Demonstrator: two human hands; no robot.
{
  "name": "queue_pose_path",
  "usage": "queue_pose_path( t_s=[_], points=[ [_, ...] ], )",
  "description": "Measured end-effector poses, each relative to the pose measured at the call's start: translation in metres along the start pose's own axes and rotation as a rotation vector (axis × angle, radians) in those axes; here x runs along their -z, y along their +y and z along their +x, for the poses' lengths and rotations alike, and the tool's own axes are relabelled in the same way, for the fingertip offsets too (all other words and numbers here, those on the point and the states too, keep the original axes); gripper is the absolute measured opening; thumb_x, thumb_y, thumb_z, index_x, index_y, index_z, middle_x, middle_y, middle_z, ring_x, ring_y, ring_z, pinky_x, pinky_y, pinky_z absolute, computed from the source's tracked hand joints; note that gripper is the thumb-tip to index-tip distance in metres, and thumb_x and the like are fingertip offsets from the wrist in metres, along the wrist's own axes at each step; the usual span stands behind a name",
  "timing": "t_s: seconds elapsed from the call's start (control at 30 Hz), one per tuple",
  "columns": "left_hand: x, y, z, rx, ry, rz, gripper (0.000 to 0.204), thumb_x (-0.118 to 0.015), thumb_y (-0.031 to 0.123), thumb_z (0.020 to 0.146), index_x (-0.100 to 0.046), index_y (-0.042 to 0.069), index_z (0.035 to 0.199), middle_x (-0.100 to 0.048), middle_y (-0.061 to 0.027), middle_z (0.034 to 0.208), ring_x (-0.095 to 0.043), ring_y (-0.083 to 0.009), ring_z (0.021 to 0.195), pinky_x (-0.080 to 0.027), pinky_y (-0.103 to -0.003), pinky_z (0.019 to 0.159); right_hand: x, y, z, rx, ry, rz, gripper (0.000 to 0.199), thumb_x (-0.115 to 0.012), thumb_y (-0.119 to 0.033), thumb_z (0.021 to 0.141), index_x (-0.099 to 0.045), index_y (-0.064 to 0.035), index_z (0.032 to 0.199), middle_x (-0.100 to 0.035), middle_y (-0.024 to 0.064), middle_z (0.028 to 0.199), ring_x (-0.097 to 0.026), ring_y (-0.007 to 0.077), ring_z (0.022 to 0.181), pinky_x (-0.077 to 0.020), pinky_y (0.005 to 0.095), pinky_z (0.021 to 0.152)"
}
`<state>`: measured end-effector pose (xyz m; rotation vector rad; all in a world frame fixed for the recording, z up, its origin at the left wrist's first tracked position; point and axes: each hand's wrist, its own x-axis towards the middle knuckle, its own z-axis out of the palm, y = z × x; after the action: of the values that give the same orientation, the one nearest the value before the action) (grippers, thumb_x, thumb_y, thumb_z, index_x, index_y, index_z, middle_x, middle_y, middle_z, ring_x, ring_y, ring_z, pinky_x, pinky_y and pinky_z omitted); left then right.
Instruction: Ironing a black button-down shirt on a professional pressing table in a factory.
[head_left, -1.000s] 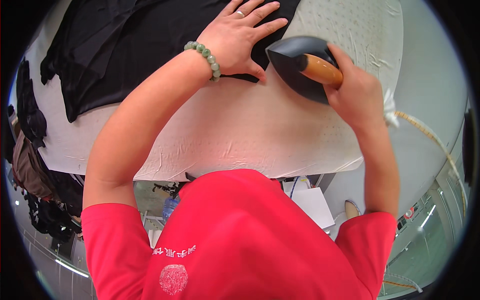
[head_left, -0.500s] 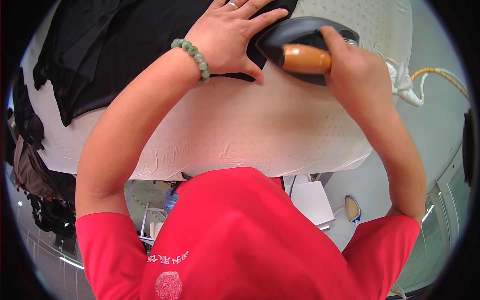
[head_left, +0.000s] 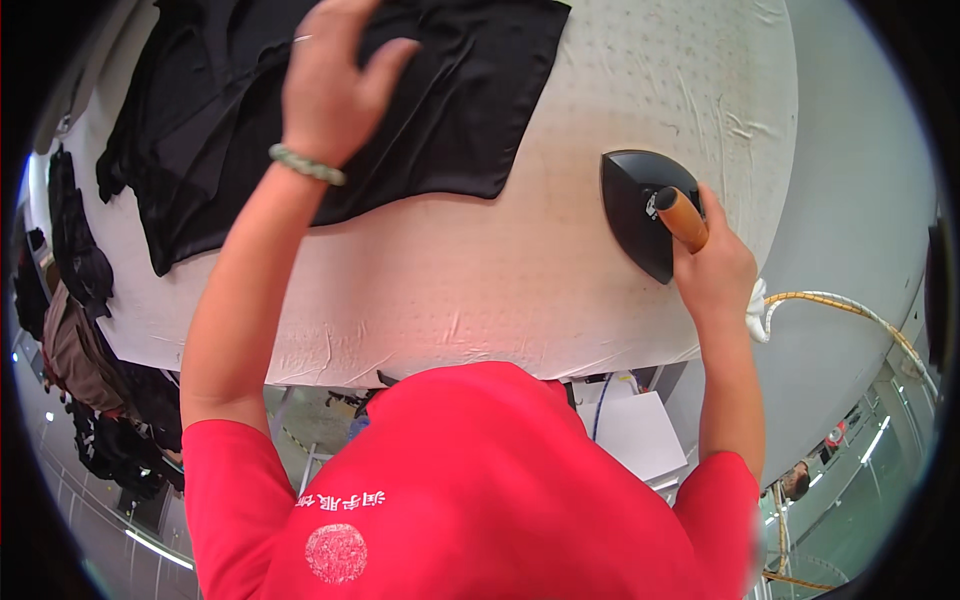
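Black cloth (head_left: 450, 120) lies spread over the left and middle of a pale padded ironing table (head_left: 500, 270), with soft folds on its left part. Over this cloth is my left hand (head_left: 330, 95), its thumb stretched apart and its fingertips cut off by the upper edge of the view; whether it presses on the cloth, I cannot tell. My right hand (head_left: 722, 265) is wrapped round the wooden handle of a black iron (head_left: 635, 205), at the table's right side, apart from the cloth. Whether the iron touches the table cover is unclear.
A hose and yellow-striped cord (head_left: 830, 300) run off the table's right edge. Dark garments (head_left: 85, 340) hang past the left edge. Below the table's near edge is a white box or stack (head_left: 640, 435). Wrinkles crease the table cover at its right and near sides.
The iron has moved right and nearer, away from the cloth's edge, and turned. My left hand has shifted left, off the cloth's near right corner, which now lies uncovered.
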<state>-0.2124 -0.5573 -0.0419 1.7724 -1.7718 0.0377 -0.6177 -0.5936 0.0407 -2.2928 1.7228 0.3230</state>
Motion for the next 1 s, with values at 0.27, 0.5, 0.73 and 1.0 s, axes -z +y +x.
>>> queue_pose_path(
  t_s=[0.27,0.5,0.73,1.0],
  points=[
    [0.061,-0.061,-0.008,0.363,-0.496,0.262,0.042,-0.080,0.036,0.086,-0.069,0.007,0.114,-0.072,-0.0145,0.109,-0.067,-0.0345,0.105,-0.054,-0.043,0.092,-0.004,-0.013,0.012,-0.010,0.080,-0.015,0.050,-0.075,-0.025,0.089,-0.062,-0.0147,0.136,-0.075,0.0177,0.098,-0.071,0.0411,0.088,-0.0555,0.0502,0.075],
    [0.118,0.028,-0.098,-0.212,-0.380,0.122,0.008,-0.071,0.018,0.080,-0.066,0.013,0.084,-0.062,-0.0068,0.072,-0.064,-0.0264,0.067,-0.052,-0.038,0.058,-0.012,-0.009,0.016,-0.019,0.198,-0.055,0.047,-0.071,-0.034,0.094,-0.062,-0.0148,0.136,-0.073,0.0200,0.104,-0.070,0.0416,0.095,-0.0554,0.0501,0.079],
    [0.200,0.082,-0.302,0.320,-0.486,-0.106,0.033,-0.077,0.029,0.085,-0.070,0.010,0.111,-0.065,-0.0048,0.078,-0.066,-0.0236,0.066,-0.053,-0.036,0.060,-0.032,-0.092,-0.074,0.401,0.802,0.041,0.040,-0.069,-0.013,0.095,-0.061,-0.0041,0.133,-0.064,0.0146,0.132,-0.062,0.0336,0.120,-0.0502,0.0428,0.100],
    [0.297,-0.130,-0.329,0.960,0.115,-0.340,0.022,-0.072,0.016,0.095,-0.069,0.006,0.115,-0.068,-0.0038,0.082,-0.062,-0.0111,0.068,-0.052,-0.028,0.063,-0.097,-0.303,-0.176,0.365,0.033,0.825,0.019,-0.068,-0.006,0.097,-0.072,-0.0006,0.115,-0.072,0.0080,0.108,-0.069,0.0137,0.094,-0.0543,0.0254,0.082]
  ],
)
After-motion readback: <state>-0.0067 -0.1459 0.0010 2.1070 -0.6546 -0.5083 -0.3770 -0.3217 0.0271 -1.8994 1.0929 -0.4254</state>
